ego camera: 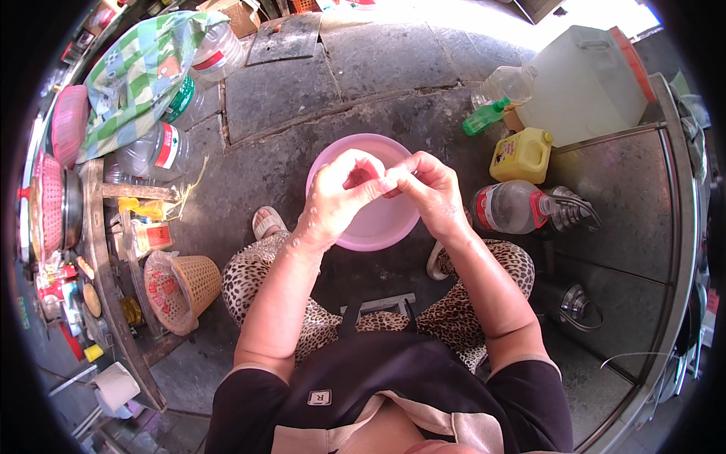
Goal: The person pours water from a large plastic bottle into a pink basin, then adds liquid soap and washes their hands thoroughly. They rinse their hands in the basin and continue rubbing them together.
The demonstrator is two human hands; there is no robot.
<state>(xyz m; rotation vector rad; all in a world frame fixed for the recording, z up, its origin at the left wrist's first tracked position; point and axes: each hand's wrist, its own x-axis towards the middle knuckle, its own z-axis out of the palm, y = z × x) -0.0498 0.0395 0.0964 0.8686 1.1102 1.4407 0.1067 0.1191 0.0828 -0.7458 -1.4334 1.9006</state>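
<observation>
Both hands are raised over a pink plastic basin [371, 241] that stands on the floor between my feet, with whitish liquid in it. My left hand [346, 190] has its thumb and fingers pinched together, the fingertips meeting those of my right hand [428, 187]. Something small and pale seems to be between the fingertips, too small to make out. Drops and suds cling to my left wrist and forearm, and my right wrist is wet too.
To the right stand a clear plastic jug [507, 207], a yellow jerrycan [522, 156], a green bottle [485, 117] and a large white container [584, 85] beside a metal cabinet [612, 210]. At left are a lined wicker-patterned wastebasket [198, 284], a wooden table frame [105, 284] and large bottles [153, 150].
</observation>
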